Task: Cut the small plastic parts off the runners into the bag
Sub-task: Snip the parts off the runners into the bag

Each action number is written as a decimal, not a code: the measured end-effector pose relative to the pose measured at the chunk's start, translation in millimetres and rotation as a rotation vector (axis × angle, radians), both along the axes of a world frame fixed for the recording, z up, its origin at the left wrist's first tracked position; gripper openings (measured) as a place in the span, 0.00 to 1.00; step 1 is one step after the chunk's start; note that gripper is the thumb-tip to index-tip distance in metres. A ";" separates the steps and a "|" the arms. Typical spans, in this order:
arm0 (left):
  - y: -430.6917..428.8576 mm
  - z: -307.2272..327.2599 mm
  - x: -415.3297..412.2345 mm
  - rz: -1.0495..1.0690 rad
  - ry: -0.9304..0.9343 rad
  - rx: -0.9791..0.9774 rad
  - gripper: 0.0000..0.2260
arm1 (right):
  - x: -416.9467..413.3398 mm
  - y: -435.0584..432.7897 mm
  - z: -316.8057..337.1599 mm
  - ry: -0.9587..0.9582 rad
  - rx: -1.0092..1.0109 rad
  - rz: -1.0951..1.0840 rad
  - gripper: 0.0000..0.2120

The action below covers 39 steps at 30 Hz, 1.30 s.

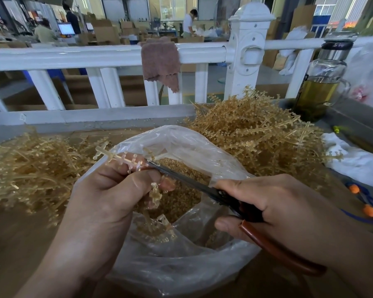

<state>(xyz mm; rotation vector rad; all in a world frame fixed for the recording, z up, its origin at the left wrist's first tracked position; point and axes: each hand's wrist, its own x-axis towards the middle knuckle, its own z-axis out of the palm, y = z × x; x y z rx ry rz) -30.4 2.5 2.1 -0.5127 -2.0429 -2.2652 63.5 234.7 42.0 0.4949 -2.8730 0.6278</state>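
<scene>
Near: a clear, crinkled plastic bag (177, 272) stands mouth-up on the brown wooden table (19, 244), between the two hands. Inside it lies a grainy amber mass of small parts (181, 201).

The left hand (108, 194) is over the bag's left rim, fingers curled tight round a translucent amber runner (125, 160). The runner is a thin stem with short side branches, and its cross-shaped end sticks out to the far left.

The right hand (274, 207) is over the right rim, fingers wrapped round the glossy brown handles of the scissors (194, 183). The dark, narrow blades point left, nearly closed, with the tip at the runner above the bag's mouth.

Mid: a flat tangle (30, 168) of amber runners lies left of the bag. A taller, bristly pile (256, 130) sits far right, and a crumpled white cloth (353, 162) lies right of it.

Far: a glass bottle (319, 91) holds yellow-green liquid. A fuzzy brown rag (160, 61) is draped over a smooth white railing (73, 57).
</scene>
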 end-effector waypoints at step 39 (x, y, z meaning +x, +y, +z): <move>-3.9 -5.8 -2.2 0.049 -0.069 0.003 0.11 | -6.5 -1.4 -7.4 -0.042 -0.074 -0.012 0.26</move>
